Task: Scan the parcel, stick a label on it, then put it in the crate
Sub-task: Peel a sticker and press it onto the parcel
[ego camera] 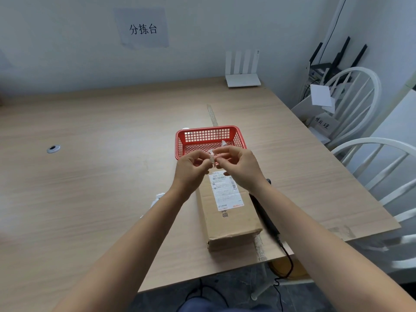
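Both our left hand (191, 164) and right hand (236, 165) have fingers pinched on a little label (212, 156) over the parcel (229, 212), just near of the red crate (208, 140). It could easily curl and stick to itself while we peel.

The parcel (227, 212) is a long brown cardboard box lying flat on the worktop (90, 176), its long axis running from 6 to 12 o'clock. A white printed shipping slip (226, 191) with barcodes covers the far half of its top face. Just beyond the box, at 12 o'clock from it, stands the crate (208, 140), a shallow red plastic basket with a lattice wall, upright and open. A small pale label (212, 157) is pinched between the left hand (192, 168) and right hand (239, 166), held above the gap between box and basket.
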Demonstrator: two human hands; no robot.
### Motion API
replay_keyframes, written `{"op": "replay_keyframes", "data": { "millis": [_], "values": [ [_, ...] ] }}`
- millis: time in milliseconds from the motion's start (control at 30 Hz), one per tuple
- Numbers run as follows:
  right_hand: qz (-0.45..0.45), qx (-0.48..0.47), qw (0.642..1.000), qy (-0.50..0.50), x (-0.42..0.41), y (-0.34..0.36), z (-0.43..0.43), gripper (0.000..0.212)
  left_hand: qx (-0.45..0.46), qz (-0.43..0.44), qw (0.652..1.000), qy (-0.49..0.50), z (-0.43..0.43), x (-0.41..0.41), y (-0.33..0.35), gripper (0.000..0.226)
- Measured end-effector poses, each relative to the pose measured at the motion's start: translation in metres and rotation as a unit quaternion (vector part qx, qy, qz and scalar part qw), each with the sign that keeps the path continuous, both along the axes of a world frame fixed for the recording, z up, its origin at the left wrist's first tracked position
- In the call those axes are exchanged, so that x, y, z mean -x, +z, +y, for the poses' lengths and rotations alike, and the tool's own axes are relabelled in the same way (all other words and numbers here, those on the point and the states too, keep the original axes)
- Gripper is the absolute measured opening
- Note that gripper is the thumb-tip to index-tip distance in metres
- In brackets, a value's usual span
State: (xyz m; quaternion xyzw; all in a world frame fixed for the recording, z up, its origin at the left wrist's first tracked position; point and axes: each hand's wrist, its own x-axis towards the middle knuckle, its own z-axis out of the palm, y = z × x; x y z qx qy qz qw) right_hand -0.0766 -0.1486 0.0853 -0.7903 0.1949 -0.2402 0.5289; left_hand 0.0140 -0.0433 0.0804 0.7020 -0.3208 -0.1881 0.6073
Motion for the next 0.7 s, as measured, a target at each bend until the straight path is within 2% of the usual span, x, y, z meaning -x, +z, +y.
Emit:
{"op": "replay_keyframes", "data": {
  "millis": [167, 367, 567, 700],
  "values": [
    [-0.013, 0.173, 0.983, 0.056, 0.002, 0.003, -0.002, 0.025, -0.014, 0.052, 0.996, -0.071, 0.008, -0.010, 0.006, 0.027],
    [-0.046, 0.275, 0.959, 0.046, 0.003, 0.000, 0.002, 0.022, -0.015, 0.168, 0.981, -0.097, 0.015, -0.014, 0.003, 0.028],
    [-0.045, 0.279, 0.958, 0.045, 0.001, 0.003, 0.012, 0.014, -0.045, 0.257, 0.958, -0.123, 0.023, -0.017, -0.003, 0.030],
    [0.019, 0.257, 0.964, 0.065, -0.003, 0.005, 0.016, 0.009, -0.077, 0.260, 0.953, -0.138, 0.026, -0.020, -0.009, 0.028]
  ]
}}
